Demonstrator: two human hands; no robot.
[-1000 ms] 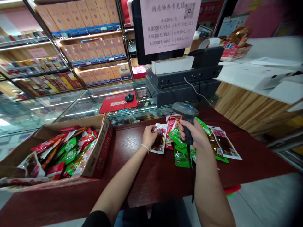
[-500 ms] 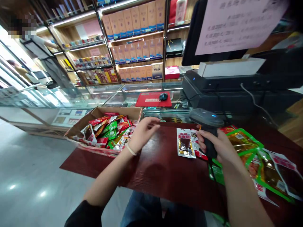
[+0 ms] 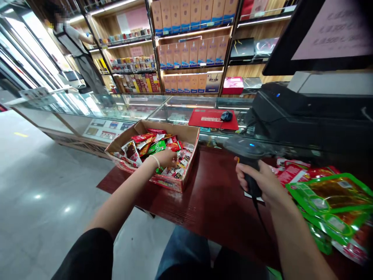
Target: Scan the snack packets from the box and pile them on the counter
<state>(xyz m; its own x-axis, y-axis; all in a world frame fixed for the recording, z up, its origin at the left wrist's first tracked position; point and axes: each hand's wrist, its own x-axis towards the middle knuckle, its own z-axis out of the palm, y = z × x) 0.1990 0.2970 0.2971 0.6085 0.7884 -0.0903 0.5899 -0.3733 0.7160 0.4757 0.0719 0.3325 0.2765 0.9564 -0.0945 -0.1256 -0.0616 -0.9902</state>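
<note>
My left hand (image 3: 167,158) has moved to the brown cardboard box (image 3: 180,132) of remaining packets (image 3: 157,147), hold unclear, right hand (image 3: 264,179) gripping black scanner (image 3: 249,160), green-edged pouches (image 3: 329,194) out lower right.

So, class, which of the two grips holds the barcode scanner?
The right grip, closed around the barcode scanner; the left grip is at snack packets in the cardboard box.

Left hand (image 3: 167,158) moved off tabletop (image 3: 214,188), now reaching into carton (image 3: 167,183).
</note>
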